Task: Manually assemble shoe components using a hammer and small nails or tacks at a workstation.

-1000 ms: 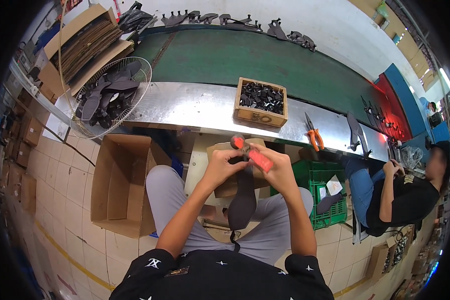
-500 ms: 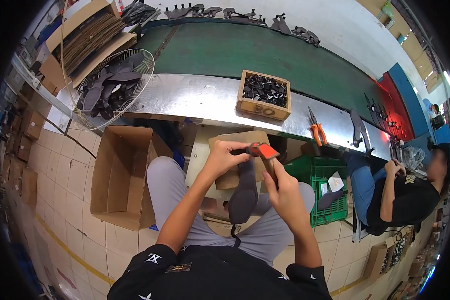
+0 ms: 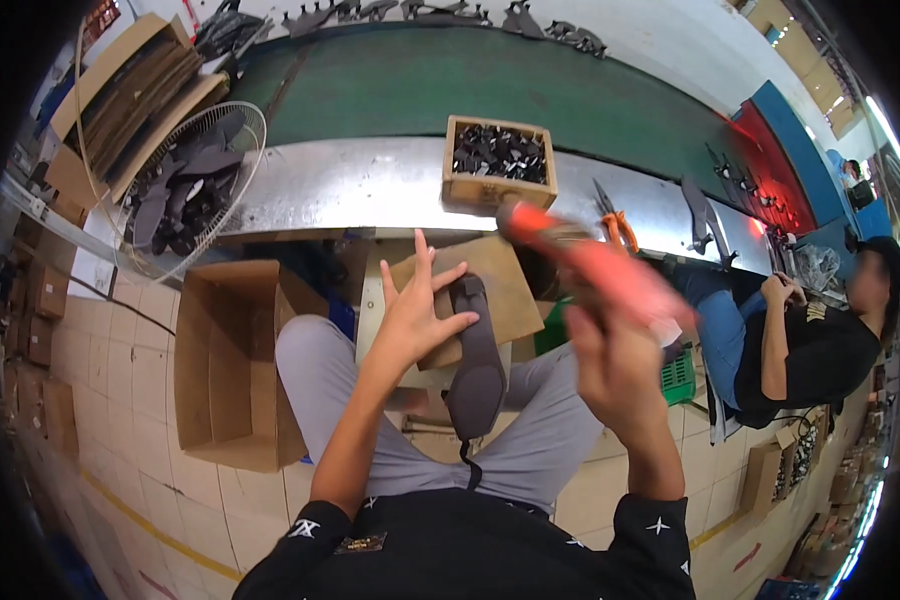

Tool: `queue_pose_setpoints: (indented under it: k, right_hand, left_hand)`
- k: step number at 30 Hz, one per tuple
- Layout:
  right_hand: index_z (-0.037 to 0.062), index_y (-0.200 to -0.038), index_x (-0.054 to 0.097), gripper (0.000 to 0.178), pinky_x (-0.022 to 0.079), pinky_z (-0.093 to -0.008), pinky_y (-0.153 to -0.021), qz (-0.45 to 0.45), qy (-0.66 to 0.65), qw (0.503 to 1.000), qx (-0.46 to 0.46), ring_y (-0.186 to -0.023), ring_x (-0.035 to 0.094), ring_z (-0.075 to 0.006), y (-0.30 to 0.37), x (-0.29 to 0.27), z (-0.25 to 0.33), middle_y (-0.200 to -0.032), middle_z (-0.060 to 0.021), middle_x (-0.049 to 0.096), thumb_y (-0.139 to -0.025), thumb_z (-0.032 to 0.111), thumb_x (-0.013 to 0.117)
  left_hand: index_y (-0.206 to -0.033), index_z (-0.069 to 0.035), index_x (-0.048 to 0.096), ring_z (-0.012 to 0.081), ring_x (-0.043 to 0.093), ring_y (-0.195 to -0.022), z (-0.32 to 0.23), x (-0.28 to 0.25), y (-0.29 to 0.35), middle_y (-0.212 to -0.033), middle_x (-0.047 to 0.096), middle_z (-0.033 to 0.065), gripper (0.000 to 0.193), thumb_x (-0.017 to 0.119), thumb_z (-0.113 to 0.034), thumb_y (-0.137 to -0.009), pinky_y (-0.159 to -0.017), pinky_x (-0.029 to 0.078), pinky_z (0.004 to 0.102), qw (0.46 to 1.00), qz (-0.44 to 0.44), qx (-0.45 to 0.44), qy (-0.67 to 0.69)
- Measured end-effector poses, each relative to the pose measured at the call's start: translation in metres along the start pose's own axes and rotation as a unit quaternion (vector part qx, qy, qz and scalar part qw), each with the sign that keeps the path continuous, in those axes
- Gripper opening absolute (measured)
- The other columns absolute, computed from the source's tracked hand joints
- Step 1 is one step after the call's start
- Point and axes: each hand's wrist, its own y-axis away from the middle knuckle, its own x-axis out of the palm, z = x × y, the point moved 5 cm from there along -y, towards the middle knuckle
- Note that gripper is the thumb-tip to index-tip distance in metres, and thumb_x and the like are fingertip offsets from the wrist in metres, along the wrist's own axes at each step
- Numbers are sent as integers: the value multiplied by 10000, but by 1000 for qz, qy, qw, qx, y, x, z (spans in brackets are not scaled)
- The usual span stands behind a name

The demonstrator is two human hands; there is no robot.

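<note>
- The dark grey shoe sole point(image 3: 477, 385) lies between the two hands, just right of the left hand point(image 3: 408, 318) and well left of the right hand point(image 3: 615, 375); the left is the nearer.
- Its long axis runs lengthwise, from a narrow end beside the left thumb and forefinger down to a broad end toward the person's lap, where a black strap point(image 3: 467, 455) hangs.
- The left hand is spread, fingers fanned, its thumb at the sole's edge and not wrapped around it; how hard it presses, I cannot tell.
- The right hand, apart from the left, is closed around a red hammer point(image 3: 625, 275), blurred, its dark end pointing up and left, beyond the sole's narrow end.
- Under that narrow end, between the hands, lies a brown board point(image 3: 515, 300).
- Beyond both hands stands a metal bench point(image 3: 350, 185) with a wooden box point(image 3: 465, 190) of small black parts and orange-handled pliers point(image 3: 620, 232); a green belt point(image 3: 390, 95) lies farther off.
- Left of the left hand: an open cardboard box point(image 3: 205, 370) and, farther forward, a wire basket point(image 3: 262, 150) of soles.
- Right of the right hand, a co-worker point(image 3: 815, 340) sits.
</note>
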Motion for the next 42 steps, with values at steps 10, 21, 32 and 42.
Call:
queue_pose_setpoints:
  k: [10,21,32,42]
  right_hand:
    - [11,-1291,561,347,543,-364,-709,-51,-35,992,111,-801,712,-330,2,15,-47,-948,-218,683,-948,55,594]
    - [76,-1314,571,505,497,-367,-797,276,121,948,-105,-1021,639,-272,19,104,-85,-1270,-141,624,-839,155,722]
    - [8,-1029,585,609,475,-444,-931,93,-677,689,241,-1033,591,-303,90,88,12,-1084,-223,620,-927,606,534]
    - [58,-850,615,553,437,-419,-909,40,-710,670,215,-954,567,-266,96,77,16,-843,-82,637,-942,598,538]
  left_hand:
    - [-1296,-200,642,278,388,-1417,-17,-1,3,-1350,614,11,538,736,-416,-812,-1151,23,667,990,-40,91,-97]
    - [-800,53,555,252,523,-649,-116,-50,92,-727,490,125,273,650,-163,-937,-621,441,355,920,203,71,329]
    - [-1156,58,567,203,530,-1187,-137,-29,124,-1179,588,127,346,440,-252,-1066,-1029,397,306,730,369,-69,571]
    - [-1212,60,562,203,540,-1165,-146,-9,134,-1202,570,120,365,420,-246,-1073,-1031,401,313,674,425,-129,590]
